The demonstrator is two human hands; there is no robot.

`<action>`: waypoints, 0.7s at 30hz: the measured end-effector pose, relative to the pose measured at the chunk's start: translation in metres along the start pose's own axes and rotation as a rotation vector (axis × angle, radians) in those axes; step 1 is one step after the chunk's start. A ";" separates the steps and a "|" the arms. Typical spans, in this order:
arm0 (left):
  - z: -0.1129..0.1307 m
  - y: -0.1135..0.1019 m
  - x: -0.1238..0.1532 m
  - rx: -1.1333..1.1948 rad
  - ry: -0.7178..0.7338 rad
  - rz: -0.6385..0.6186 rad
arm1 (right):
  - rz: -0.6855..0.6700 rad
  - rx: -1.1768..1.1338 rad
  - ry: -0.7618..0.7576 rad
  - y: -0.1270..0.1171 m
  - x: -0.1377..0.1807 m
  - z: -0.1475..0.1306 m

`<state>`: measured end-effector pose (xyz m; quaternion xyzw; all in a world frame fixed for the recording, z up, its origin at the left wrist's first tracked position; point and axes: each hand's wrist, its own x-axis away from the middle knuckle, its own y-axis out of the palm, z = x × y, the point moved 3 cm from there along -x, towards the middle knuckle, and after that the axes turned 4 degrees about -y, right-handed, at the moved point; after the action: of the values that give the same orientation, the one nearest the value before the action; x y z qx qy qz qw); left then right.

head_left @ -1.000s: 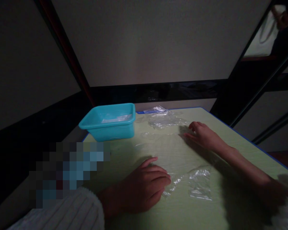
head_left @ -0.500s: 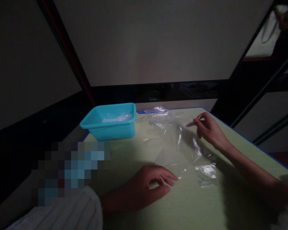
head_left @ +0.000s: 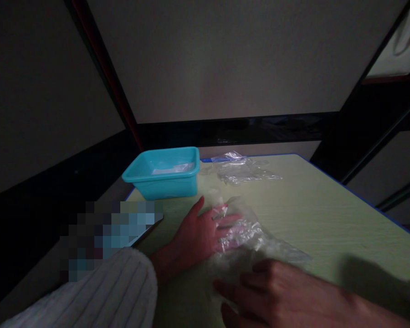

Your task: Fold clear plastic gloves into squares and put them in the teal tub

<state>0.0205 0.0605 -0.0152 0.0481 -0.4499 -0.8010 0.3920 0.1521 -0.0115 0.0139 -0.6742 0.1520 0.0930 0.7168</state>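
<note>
My left hand lies palm down over the table, its fingers spread. A crumpled clear plastic bag covers those fingers; I cannot tell whether they are inside it or beneath it. Closer to me, my right hand is at the bag's near edge. Its forefinger and thumb point left with a gap between them, while the other fingers bend over the plastic. Toward the back of the table lies more crumpled clear plastic, away from both hands.
A turquoise plastic basket stands at the table's back left, with something whitish and translucent inside. A blurred-out device lies near my left sleeve. Blue edging runs along the table, and a panelled wall rises behind it.
My right hand has come from the far right toward me, and the clear bag has moved left with it. My left hand has spread its fingers and shifted forward under the plastic.
</note>
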 end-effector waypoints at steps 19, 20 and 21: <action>0.003 0.011 0.007 -0.466 0.302 -0.032 | 0.248 -0.925 0.803 -0.001 0.035 0.110; 0.003 0.012 0.008 -0.477 0.309 -0.069 | 0.227 -1.024 0.758 0.001 0.032 0.107; 0.002 0.013 0.009 -0.486 0.311 -0.101 | 0.211 -1.139 0.710 0.002 0.030 0.104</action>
<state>0.0210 0.0523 -0.0019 0.0974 -0.1762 -0.8868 0.4161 0.1892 0.0904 0.0062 -0.9177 0.3704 0.0008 0.1437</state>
